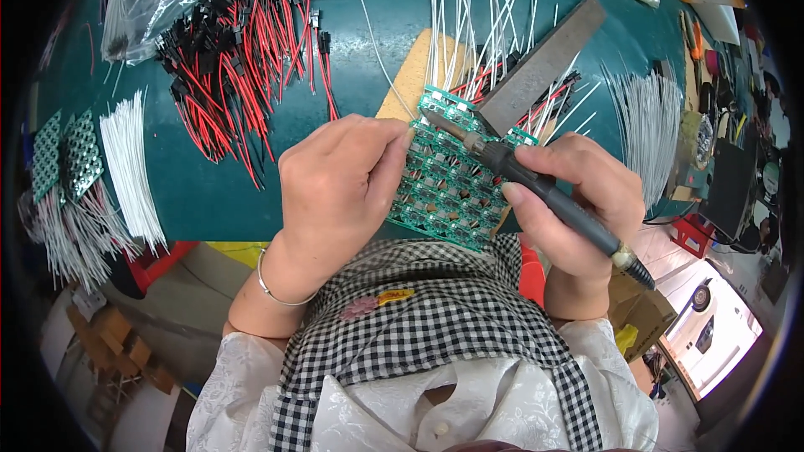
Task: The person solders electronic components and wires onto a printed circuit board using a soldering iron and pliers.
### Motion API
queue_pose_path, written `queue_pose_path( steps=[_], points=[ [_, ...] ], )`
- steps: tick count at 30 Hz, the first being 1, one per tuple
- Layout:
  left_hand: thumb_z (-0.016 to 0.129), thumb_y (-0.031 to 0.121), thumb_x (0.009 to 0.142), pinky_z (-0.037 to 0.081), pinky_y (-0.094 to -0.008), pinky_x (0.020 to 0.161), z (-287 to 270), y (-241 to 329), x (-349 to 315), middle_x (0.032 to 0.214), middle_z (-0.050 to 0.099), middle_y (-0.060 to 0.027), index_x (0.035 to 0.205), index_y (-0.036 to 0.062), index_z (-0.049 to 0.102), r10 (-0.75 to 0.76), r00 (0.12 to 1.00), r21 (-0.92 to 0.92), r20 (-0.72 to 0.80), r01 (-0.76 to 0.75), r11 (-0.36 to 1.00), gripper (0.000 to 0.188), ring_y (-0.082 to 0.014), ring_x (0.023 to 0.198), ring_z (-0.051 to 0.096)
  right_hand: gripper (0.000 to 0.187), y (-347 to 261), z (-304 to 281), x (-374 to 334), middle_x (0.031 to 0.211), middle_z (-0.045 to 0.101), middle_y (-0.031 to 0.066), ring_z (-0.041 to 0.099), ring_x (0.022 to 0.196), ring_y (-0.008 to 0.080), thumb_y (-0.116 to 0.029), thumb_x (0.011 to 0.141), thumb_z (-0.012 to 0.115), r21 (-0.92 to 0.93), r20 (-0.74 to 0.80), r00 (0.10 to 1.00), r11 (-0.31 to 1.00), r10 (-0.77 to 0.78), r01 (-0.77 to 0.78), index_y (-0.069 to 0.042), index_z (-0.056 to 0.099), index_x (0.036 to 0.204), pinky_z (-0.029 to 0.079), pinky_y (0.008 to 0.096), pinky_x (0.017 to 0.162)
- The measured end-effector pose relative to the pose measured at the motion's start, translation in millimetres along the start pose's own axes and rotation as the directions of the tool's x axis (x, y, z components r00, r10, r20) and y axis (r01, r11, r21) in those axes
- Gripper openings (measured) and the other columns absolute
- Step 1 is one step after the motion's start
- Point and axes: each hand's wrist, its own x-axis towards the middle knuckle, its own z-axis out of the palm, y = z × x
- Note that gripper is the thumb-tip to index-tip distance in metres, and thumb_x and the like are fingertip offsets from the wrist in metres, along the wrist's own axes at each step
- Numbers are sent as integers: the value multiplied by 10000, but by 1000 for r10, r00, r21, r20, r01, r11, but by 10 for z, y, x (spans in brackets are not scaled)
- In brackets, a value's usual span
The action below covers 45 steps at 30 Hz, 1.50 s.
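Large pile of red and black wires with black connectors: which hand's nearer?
Left. The left hand is just below and right of the pile; the right hand is farther right, holding the black soldering iron.

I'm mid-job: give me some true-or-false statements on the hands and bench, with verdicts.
1. The right hand holds the soldering iron. True.
2. The left hand grips the metal bar. False: it pinches a white wire.
3. The soldering iron's tip is over the circuit board. True.
4. The big red-and-black wire pile is right of the circuit board. False: it lies to the left.
5. A bracelet circles the left wrist. True.
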Motion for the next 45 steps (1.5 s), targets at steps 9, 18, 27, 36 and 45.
queue_pose_path(
  steps=[9, 18, 27, 36, 45],
  points=[
    [761, -19, 780, 513, -369, 559, 46, -38, 8, 749, 658, -102, 862, 41, 670, 20, 1000, 22, -3, -20, 1000, 137, -278, 636, 645, 253, -55, 30, 14, 715, 679, 107, 643, 584, 239, -19, 652, 815, -61, -1, 997, 996, -71, 71, 29, 747, 891, 489, 315, 531],
    [765, -23, 780, 491, -366, 535, -7, 2, 4, 681, 624, -90, 832, 36, 656, -47, 999, -5, -12, 47, 999, 134, -264, 580, 612, 275, -49, 10, 37, 710, 665, 136, 636, 600, 229, -43, 662, 802, -67, 53, 992, 991, -112, 115, 73, 703, 890, 483, 305, 564],
    [748, -67, 812, 369, -246, 476, -164, 104, 13, 643, 581, -18, 814, -8, 686, -57, 998, -66, 17, 58, 996, 86, -71, 529, 498, 270, -53, -64, 25, 679, 650, 91, 615, 573, 208, -22, 665, 806, 29, 0, 1000, 999, 22, -22, 19, 737, 922, 463, 301, 537],
    [755, -55, 809, 401, -294, 499, 10, 74, -22, 649, 576, -79, 873, 2, 702, 6, 999, -51, 35, -4, 999, 102, -171, 526, 524, 279, 66, -194, 36, 722, 646, 105, 621, 627, 184, 21, 639, 762, 163, 32, 998, 985, 51, -56, 39, 751, 918, 446, 274, 570],
    [766, -51, 799, 411, -309, 498, 48, 80, -7, 654, 593, -81, 850, 8, 694, 32, 999, -10, 25, -32, 999, 106, -182, 527, 542, 271, 63, -157, 73, 736, 665, 114, 630, 652, 195, 28, 641, 769, 182, 61, 997, 981, 54, -65, 39, 763, 912, 461, 285, 585]
  ],
)
